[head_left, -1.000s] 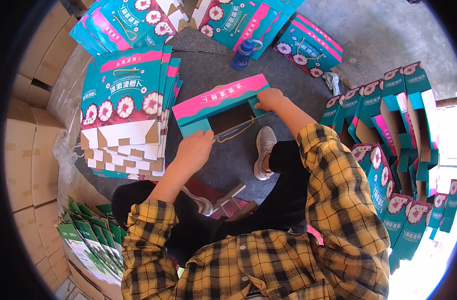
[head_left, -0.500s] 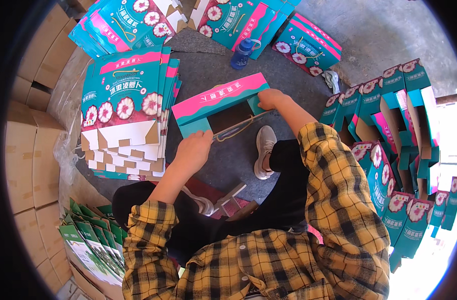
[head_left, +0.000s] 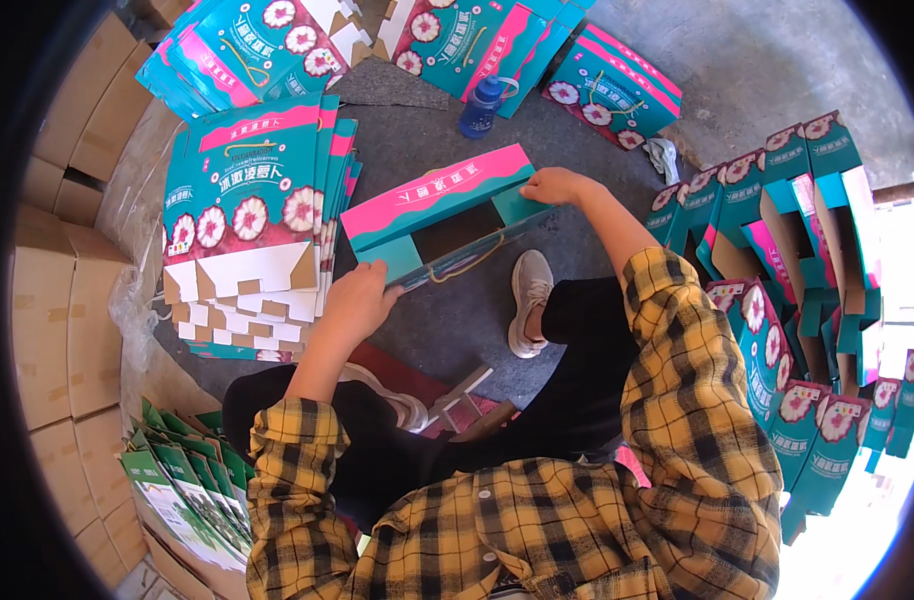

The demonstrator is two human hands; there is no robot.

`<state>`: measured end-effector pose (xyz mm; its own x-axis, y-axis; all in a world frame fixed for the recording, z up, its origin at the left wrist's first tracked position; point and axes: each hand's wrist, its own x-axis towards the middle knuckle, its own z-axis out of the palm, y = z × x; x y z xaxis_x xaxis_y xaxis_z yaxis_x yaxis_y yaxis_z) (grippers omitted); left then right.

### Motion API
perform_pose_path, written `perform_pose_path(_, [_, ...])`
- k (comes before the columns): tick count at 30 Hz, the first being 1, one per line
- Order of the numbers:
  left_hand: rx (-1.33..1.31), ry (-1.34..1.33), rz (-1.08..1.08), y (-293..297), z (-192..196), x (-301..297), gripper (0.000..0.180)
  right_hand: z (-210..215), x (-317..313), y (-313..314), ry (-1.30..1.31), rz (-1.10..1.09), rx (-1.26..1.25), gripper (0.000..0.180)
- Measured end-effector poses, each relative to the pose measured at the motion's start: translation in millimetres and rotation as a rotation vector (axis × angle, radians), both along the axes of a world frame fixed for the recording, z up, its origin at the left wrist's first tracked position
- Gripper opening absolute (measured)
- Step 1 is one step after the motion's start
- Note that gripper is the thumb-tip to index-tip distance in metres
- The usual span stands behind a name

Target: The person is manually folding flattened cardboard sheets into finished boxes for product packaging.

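Observation:
Before me is a teal and pink cardboard gift box (head_left: 437,192), its top open onto a dark inside. A pink flap stands along its far side, and a yellow cord handle (head_left: 469,262) hangs at its near edge. My left hand (head_left: 361,302) grips the near left corner with its fingers bent over the edge. At the right end, my right hand (head_left: 559,186) pinches the rim between thumb and fingers. Left of the box lies a stack of flattened boxes (head_left: 242,180) of the same print, white flaps toward me.
A blue water bottle (head_left: 481,108) stands beyond the box, near a closed gift box (head_left: 613,88). More flat boxes (head_left: 232,55) lie at the far left. Opened boxes (head_left: 777,220) crowd the right. Brown cartons (head_left: 42,320) line the left, above green packages (head_left: 182,480). A crumpled cloth (head_left: 662,160) lies far right.
My left hand has shifted left to the box's corner, and my right hand has moved slightly right and up. More of the box's near side and cord handle shows now.

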<state>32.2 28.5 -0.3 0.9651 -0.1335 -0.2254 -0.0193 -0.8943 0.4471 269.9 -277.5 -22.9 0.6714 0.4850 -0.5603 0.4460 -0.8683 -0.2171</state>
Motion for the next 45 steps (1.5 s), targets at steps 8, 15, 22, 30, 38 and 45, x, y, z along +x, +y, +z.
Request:
perform_pose_path(8, [0.016,0.009,-0.002,0,1,2,0.033,4,-3,0,0.008,-0.028,0.001,0.047])
perform_pose_path(15, [0.006,0.015,-0.007,-2,0,2,0.031,1,-1,-1,0.008,-0.002,-0.048,0.048])
perform_pose_path(22, [0.010,0.004,-0.015,1,-4,-1,0.031,-2,-3,2,0.005,-0.001,-0.059,0.048])
perform_pose_path(30, [0.007,-0.005,0.010,6,-5,-2,0.034,16,-1,-5,0.029,-0.046,0.076,0.044])
perform_pose_path(38, [-0.010,-0.027,-0.009,3,-5,1,0.036,35,-1,-16,-0.039,-0.093,0.131,0.039])
perform_pose_path(45, [-0.002,-0.010,-0.015,4,-6,0,0.037,27,-4,-6,-0.062,-0.063,0.118,0.040])
